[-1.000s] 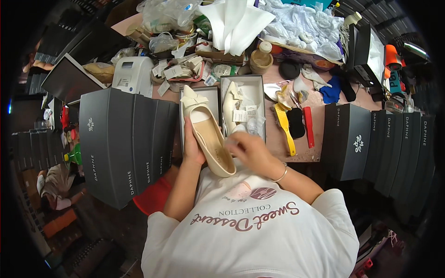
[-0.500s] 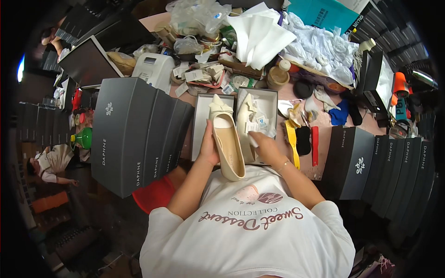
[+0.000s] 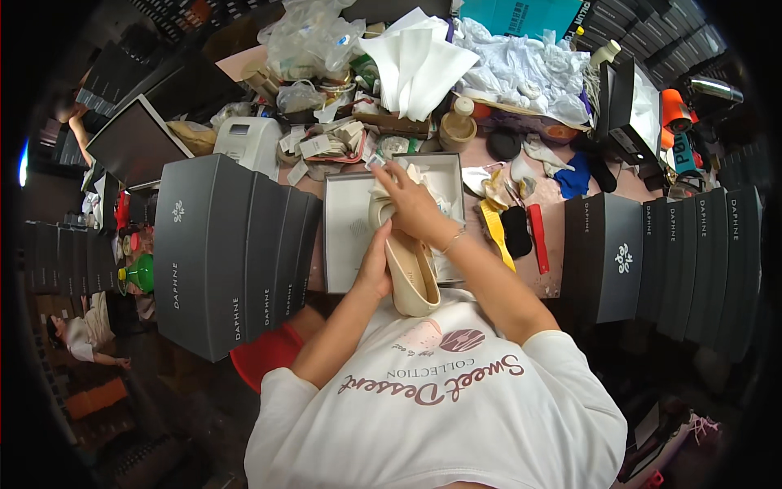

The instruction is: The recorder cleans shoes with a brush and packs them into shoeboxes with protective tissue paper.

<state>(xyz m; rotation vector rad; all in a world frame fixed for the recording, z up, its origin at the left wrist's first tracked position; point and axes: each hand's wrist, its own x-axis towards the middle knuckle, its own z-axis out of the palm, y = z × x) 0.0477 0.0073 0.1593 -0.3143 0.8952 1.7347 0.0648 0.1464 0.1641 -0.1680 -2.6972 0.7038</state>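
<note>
A: Status on your hands?

B: Your left hand [image 3: 376, 265] is wrapped around the side of a cream shoe [image 3: 410, 273], gripping it. The shoe sits over the near edge of the open box [image 3: 346, 232], heel end toward you, toe end pointing into the box.

A: Right hand?

B: Your right hand [image 3: 411, 204] is on the toe end of the shoe, inside the box. Fingers curled over the shoe and the white paper [image 3: 428, 183] there; can't tell which of the two it's pinching.

A: What's around the box?

B: Left of the box: a row of dark grey boxes [image 3: 232, 253] standing on edge, touching each other. Right of the box: a yellow shoehorn [image 3: 494, 232], a black pad [image 3: 516, 231], a red strip [image 3: 538, 238], all lying on the table [image 3: 550, 281]. Further right of the box, another row of dark boxes [image 3: 660, 253]. Behind the box: a white printer [image 3: 248, 143], paper slips, plastic bags, a stack of white tissue sheets [image 3: 419, 65].
</note>
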